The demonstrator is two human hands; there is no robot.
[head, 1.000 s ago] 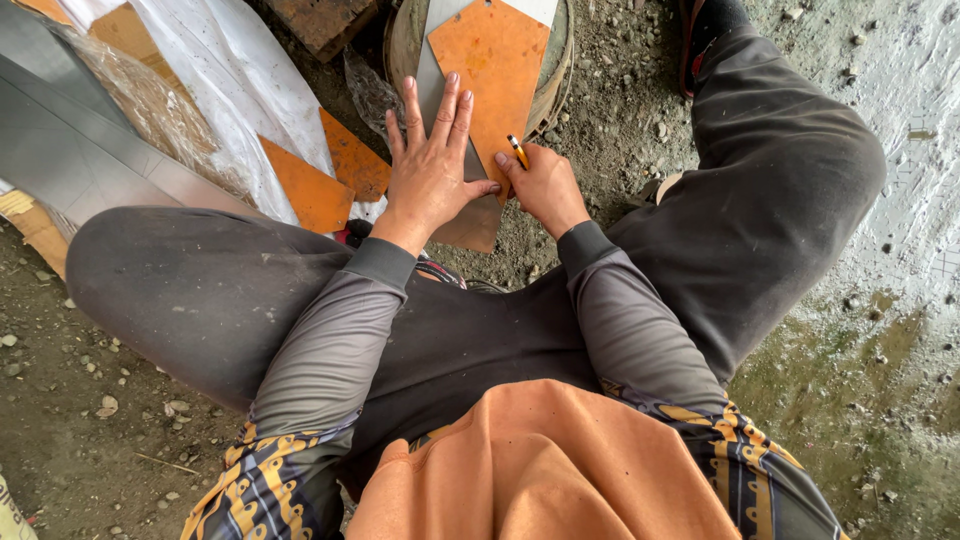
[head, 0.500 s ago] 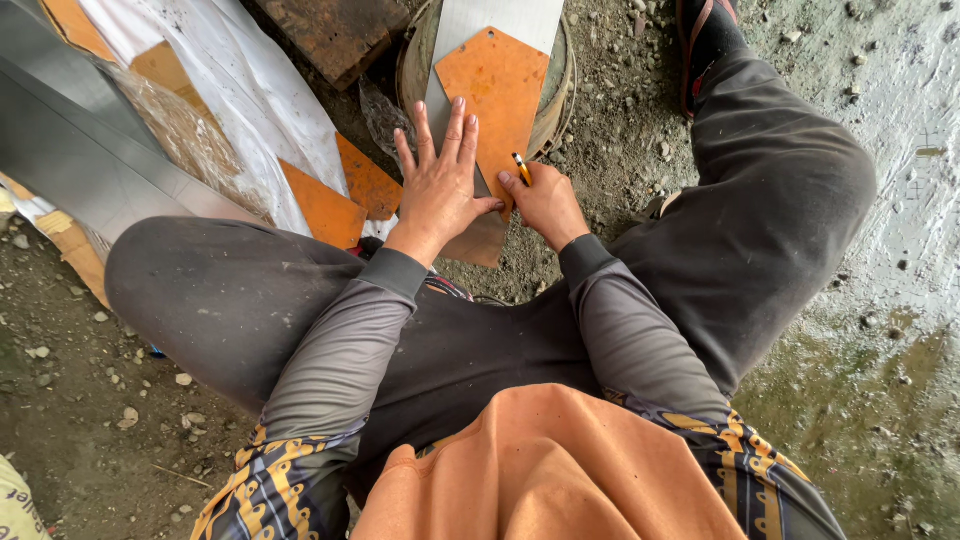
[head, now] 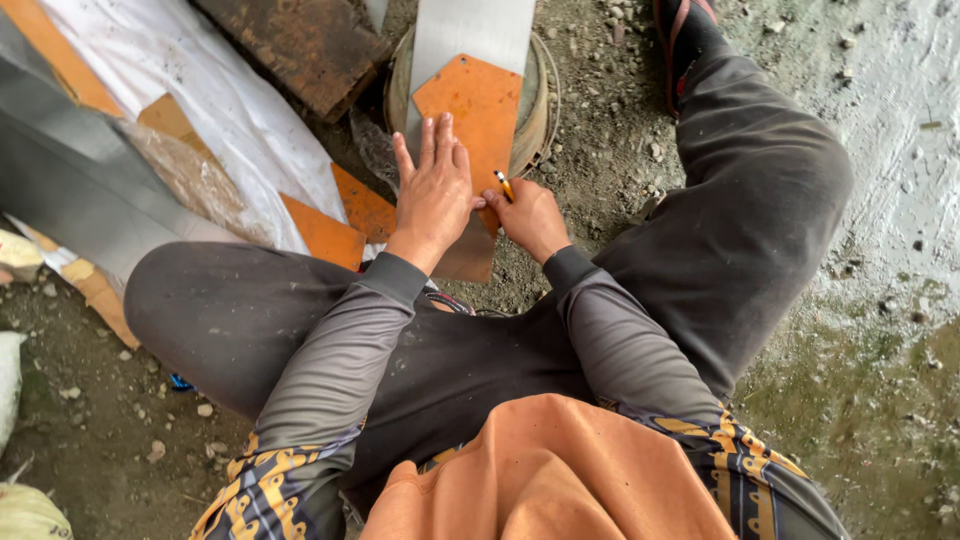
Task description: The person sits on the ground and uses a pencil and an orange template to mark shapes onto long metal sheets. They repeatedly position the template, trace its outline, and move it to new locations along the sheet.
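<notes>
At the far left lie long grey sheet-metal strips (head: pixel 70 200) running diagonally, with a crumpled white plastic sheet (head: pixel 200 90) over them and a few flat orange offcuts (head: pixel 325 232) at its lower edge. A rusty brown slab (head: pixel 300 45) sits above these.

The left hand (head: pixel 435 195) lies flat, fingers spread and pointing away from the person, pressing down on the flat orange template plate (head: pixel 478 115). That plate has a pointed top edge; its long axis runs away from the person, tilted slightly to the right at the far end. It lies on a pale grey sheet-metal strip (head: pixel 470 35), whose long axis follows the same line, and both rest across a round shallow metal pan (head: pixel 540 110) on the gravelly ground.

Just right of the left hand, touching its thumb side, the right hand (head: pixel 530 218) is closed around a short yellow pencil (head: pixel 505 186), tip aimed up and leftward at the plate's right edge.

Further right, a dark grey trouser leg (head: pixel 750 200) bends outward, ending in a sandalled foot (head: pixel 685 30), beside pale wet concrete (head: pixel 900 150).
</notes>
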